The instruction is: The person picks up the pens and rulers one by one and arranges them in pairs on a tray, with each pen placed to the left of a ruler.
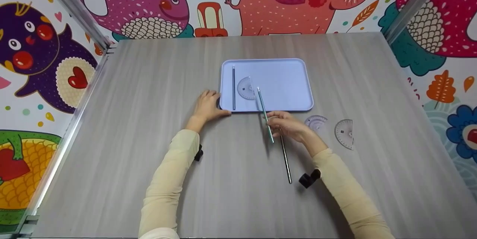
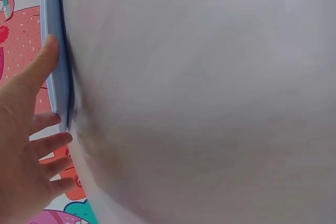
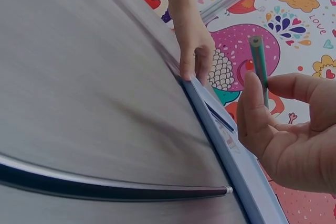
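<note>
Between thumb and fingertips my right hand (image 1: 287,125) pinches a green pencil (image 1: 262,103), tilted over the front edge of the pale blue tray (image 1: 287,86). The pencil's flat end shows in the right wrist view. My left hand (image 1: 207,107) touches the tray's front left corner, thumb along the front rim and the other fingers by the left side, fairly straight. Inside the tray lie a dark pencil (image 1: 234,88) and a clear half-round protractor (image 1: 245,88). Another dark pencil (image 1: 286,160) lies on the table, its far end hidden under my right hand.
Two more protractors lie on the table right of my right hand: a purplish one (image 1: 316,121) near the tray's front right corner and a clear one (image 1: 342,134) farther right. Walls with cartoon animals border the wood-grain table (image 1: 141,82) at the back and sides.
</note>
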A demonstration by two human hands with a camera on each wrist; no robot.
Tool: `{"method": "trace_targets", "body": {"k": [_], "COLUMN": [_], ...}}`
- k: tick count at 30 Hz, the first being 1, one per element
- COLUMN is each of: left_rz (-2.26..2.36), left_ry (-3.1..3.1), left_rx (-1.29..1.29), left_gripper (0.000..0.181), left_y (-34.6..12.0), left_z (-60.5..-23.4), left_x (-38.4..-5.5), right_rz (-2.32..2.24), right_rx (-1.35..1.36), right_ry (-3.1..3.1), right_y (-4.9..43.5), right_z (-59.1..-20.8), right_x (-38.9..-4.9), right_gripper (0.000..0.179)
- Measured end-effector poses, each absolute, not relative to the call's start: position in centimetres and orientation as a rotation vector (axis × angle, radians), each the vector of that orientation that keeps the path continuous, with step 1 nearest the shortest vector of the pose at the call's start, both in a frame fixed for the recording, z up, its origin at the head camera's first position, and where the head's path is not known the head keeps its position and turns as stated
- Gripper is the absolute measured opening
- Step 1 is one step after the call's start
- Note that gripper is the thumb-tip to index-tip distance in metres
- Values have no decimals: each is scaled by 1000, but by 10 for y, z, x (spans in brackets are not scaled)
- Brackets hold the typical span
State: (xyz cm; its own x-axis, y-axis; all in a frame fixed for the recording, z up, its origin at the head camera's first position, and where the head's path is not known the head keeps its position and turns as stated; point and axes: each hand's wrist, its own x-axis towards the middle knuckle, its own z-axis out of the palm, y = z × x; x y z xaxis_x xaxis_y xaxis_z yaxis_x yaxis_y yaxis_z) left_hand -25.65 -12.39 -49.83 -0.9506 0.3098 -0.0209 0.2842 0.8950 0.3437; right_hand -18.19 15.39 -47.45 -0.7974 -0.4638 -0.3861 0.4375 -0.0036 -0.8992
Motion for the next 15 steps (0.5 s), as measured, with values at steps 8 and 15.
{"method": "trace_targets", "body": {"k": [8,15], "left_rz": [532,524], "left_ry": [2999,2977], "left_rx": [481,457], "left_gripper": [83,84], "left_y": [-124,-123], "left_z": [-498,-499], "left_x": [-257,-258], "right_rz": [-1851,-1832], "right_rx": [-18,4], "right_ry": [1705,1792], "right_y": [155,154], "right_z": [-480,-480], "right_x": [-189,-195], "right_gripper": [30,25]}}
